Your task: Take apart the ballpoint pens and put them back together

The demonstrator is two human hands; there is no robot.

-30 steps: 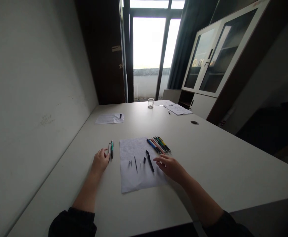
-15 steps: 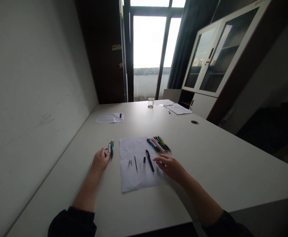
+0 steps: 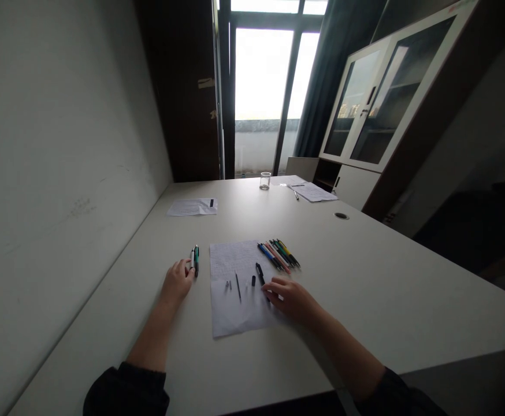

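Observation:
My right hand (image 3: 289, 294) has its thumb and fingertips closed about the lower part of a black pen (image 3: 259, 271), which lies on a sheet of paper (image 3: 230, 318). Left of that pen are a short black cap (image 3: 253, 281), a small pale piece (image 3: 247, 283), a thin dark refill (image 3: 238, 286) and two tiny parts (image 3: 229, 285). My left hand (image 3: 178, 281) rests on the table, fingers loosely out, its fingertips touching a white pen (image 3: 192, 257). A green and black pen (image 3: 196, 260) lies right against that one.
Several coloured pens (image 3: 279, 254) lie side by side across the sheet's upper right corner. Farther off are a paper (image 3: 192, 207) on the left, a clear glass (image 3: 265, 181) and more papers (image 3: 315, 192) on the right. A wall (image 3: 83, 190) borders the table's left side.
My right hand has moved left and slightly down, from beside the black pen onto it. My left hand stays in nearly the same place.

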